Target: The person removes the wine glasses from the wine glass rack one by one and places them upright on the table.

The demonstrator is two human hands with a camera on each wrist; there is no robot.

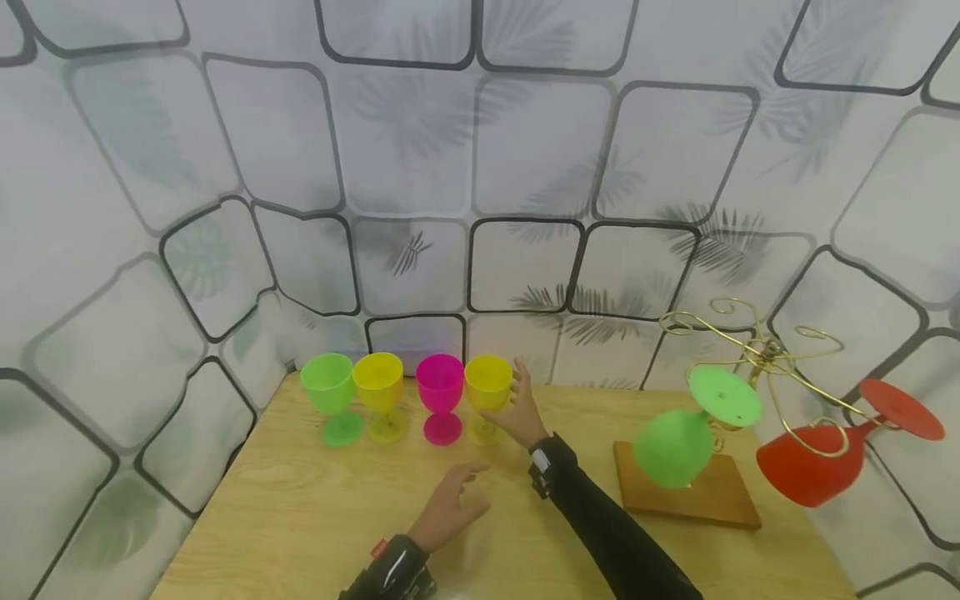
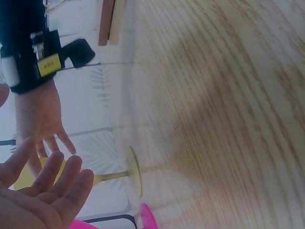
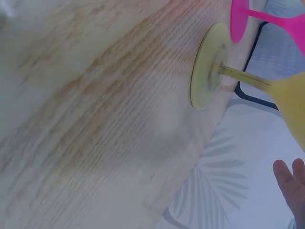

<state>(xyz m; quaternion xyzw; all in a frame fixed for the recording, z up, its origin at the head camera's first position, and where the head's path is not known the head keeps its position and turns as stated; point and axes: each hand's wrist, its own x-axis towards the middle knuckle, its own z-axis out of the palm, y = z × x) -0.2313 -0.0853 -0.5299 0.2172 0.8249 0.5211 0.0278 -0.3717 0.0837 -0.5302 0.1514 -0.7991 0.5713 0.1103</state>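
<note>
Yellow goblet (image 1: 487, 382), plastic perhaps, round-footed; right hand (image 1: 522, 414) close beside.

Three views: one high and wide, two low and close.
Your head view faces forward and down over the desk (image 1: 277, 508); your wrist views look along it, tipped sideways, desk at frame right in the left one, frame left in the other. All share a yellow goblet (image 1: 489, 379) and pink goblet (image 1: 440, 383).
</note>
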